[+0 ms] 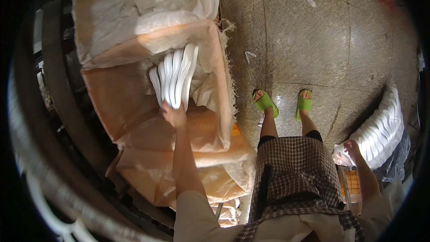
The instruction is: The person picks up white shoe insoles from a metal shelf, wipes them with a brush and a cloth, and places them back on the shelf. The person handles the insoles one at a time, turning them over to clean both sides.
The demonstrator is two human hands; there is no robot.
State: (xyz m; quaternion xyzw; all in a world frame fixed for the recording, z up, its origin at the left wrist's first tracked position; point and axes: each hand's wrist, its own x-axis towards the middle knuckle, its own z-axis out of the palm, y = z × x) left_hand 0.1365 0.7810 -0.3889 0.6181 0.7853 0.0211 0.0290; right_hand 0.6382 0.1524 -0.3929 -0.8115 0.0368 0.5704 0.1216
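My left hand (174,114) grips the near ends of a row of white shoe soles (174,76), several of them side by side with their far ends fanned out. They are over the inside of a large pale woven sack (105,98) with orange-tinted walls. My right hand (353,148) is low at the right with its fingers curled, at the near end of a clear plastic bag (378,127) packed with a curved row of similar white pieces. Whether its fingers pinch the bag's film is too small to tell.
More pale woven sheeting (148,4) lies beyond the sack, and another fold (192,179) on the near side. A dark slatted rack (60,62) runs along the left. At the right, an orange crate (353,183) stands by my legs, beside a dark plastic bag (398,152).
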